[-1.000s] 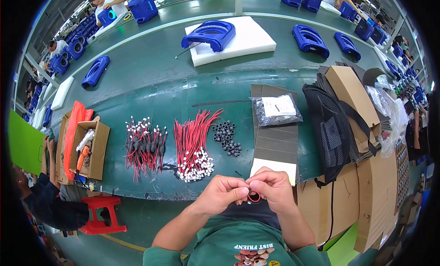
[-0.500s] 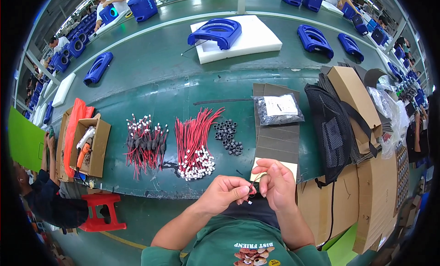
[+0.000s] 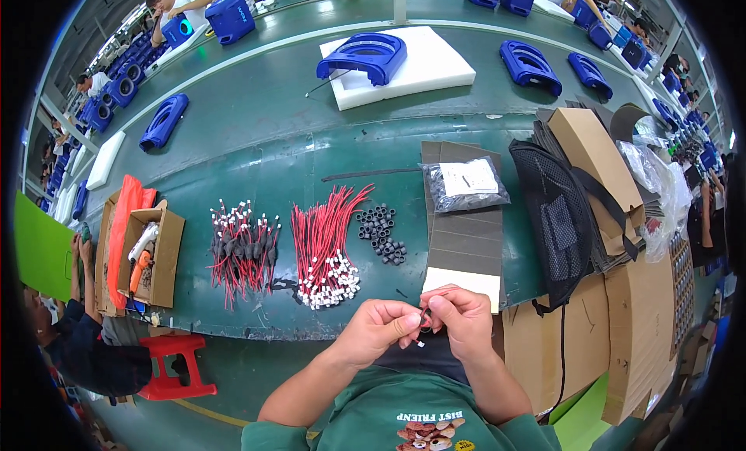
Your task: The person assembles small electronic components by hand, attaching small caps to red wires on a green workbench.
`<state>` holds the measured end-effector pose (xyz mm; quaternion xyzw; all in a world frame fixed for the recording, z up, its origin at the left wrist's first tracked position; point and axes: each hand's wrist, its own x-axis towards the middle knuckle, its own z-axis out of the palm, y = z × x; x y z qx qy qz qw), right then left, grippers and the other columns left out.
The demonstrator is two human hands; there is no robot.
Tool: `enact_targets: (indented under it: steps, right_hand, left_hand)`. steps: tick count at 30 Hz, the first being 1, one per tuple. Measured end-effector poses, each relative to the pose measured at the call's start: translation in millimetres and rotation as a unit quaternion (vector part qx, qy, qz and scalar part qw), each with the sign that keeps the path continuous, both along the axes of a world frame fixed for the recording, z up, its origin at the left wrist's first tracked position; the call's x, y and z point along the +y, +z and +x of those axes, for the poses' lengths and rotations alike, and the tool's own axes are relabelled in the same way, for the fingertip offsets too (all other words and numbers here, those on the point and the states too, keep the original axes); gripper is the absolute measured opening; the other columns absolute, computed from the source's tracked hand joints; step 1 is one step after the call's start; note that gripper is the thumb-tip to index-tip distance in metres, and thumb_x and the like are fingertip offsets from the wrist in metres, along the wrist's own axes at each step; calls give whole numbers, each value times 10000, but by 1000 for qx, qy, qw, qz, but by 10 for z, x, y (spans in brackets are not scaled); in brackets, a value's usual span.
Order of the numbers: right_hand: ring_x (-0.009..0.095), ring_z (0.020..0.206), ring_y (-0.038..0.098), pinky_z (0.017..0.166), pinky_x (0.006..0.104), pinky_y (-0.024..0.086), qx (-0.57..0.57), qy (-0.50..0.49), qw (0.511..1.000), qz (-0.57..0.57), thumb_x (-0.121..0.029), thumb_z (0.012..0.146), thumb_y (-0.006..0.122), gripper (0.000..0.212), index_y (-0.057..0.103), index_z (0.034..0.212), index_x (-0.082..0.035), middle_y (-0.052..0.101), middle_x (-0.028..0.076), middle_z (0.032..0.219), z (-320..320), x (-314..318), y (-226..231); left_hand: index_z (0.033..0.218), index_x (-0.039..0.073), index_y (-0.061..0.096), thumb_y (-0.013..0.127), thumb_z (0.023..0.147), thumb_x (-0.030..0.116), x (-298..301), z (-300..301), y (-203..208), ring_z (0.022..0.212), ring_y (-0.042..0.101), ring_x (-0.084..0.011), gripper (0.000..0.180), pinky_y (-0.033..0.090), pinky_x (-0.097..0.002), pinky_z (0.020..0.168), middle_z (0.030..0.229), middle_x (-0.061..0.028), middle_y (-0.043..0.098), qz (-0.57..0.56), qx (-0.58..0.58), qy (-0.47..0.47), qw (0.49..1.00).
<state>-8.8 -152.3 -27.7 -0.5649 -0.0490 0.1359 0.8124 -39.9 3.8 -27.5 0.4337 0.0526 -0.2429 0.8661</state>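
Observation:
My left hand [image 3: 382, 326] and my right hand [image 3: 460, 320] meet at the table's near edge, fingertips pinched together on a small wire piece with a white connector and a dark ring [image 3: 424, 323]. Just beyond them lie a bundle of red wires with white connectors [image 3: 326, 237], a bundle of red and black wires [image 3: 241, 245] to its left, and a heap of small black rings [image 3: 381, 233].
A clear bag of parts [image 3: 465, 183] lies on grey sheets [image 3: 462, 241]. A black mesh bag [image 3: 561, 214] and cardboard boxes [image 3: 598, 152] stand at right. An open carton with tools [image 3: 151, 253] sits left. Blue plastic housings [image 3: 365, 54] and other workers are farther back.
My hands have drawn closer together, the right one moving left so both now pinch the wire piece between them.

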Motion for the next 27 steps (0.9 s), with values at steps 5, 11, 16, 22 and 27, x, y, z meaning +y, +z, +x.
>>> enact_targets:
  steps: [5,11,16,22,27]
  right_hand:
    - [39,497,482,441,167,381,-9,-29,997,-69,-81,840,556,146,632,836,43,594,47,707,18,-23,70]
    - [29,479,468,423,160,367,-32,-75,995,-58,-105,851,547,156,630,836,27,598,36,702,40,-45,39]
    - [38,502,464,446,163,367,99,50,992,57,-68,830,558,115,636,841,16,595,48,750,34,-44,105]
    - [45,480,438,429,173,345,2,38,998,53,-50,809,579,96,633,794,29,563,56,728,25,-41,32]
    - [42,453,417,404,173,331,97,-10,991,96,-49,806,581,122,597,716,32,550,54,704,15,-45,-29]
  left_hand:
    - [894,-10,623,555,852,169,0,-12,-2,602,505,-57,196,415,-185,550,692,-21,577,27,-4,7,1000]
    - [896,-15,625,551,854,168,15,-16,17,602,499,-57,202,408,-186,547,687,-19,574,48,-10,-23,999]
    - [871,-18,621,548,855,166,6,-28,-12,617,498,-59,198,402,-190,541,687,-15,569,-16,-1,-14,1000]
    - [855,7,627,563,847,168,-1,-38,26,583,493,-50,173,402,-193,514,678,-15,578,36,10,-35,999]
    - [804,21,627,579,836,168,69,-44,139,577,489,-31,158,379,-179,496,652,3,576,104,-34,-109,988]
